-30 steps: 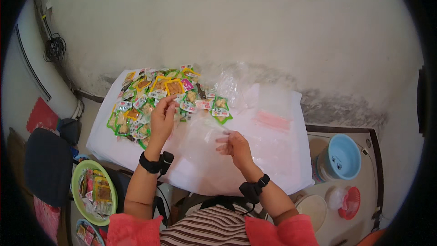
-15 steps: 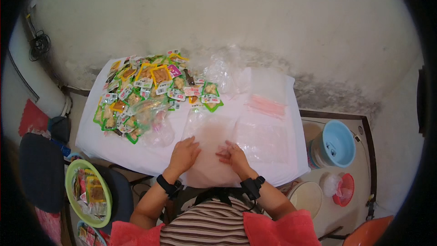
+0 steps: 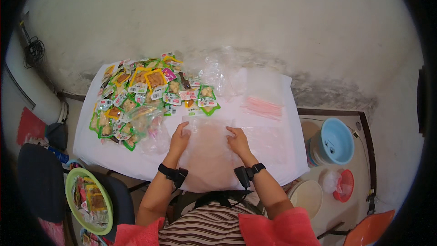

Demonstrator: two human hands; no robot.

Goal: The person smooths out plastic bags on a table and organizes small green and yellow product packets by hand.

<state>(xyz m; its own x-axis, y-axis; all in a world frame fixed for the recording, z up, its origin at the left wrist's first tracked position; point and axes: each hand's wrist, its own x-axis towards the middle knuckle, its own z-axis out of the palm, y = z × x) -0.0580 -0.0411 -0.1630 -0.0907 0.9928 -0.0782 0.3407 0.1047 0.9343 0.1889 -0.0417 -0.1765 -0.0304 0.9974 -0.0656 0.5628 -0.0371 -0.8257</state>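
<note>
A clear plastic bag [image 3: 208, 150] lies in front of me over the near edge of the table, with a faint pinkish tint showing through it. My left hand [image 3: 180, 140] grips its left side near the far end, fingers curled and partly hidden. On the opposite side edge, my right hand [image 3: 238, 140] pinches the bag between thumb and bent fingers. Left of my hands is a large heap of small sealed snack packets [image 3: 145, 82] with green and yellow edges. A crumpled clear bag [image 3: 154, 136] rests at the heap's near side.
A stack of flat clear bags with pink edges [image 3: 263, 107] sits at the table's right, near crumpled clear plastic [image 3: 214, 75]. A green basket of packets [image 3: 69, 191] stands low left. On the floor at right are a blue bucket [image 3: 348, 141] and a red basket [image 3: 349, 187].
My hands have moved a little away from me, and the right hand has turned so its thumb side faces the bag. The bag is now held by both sides. My view has shifted slightly.
</note>
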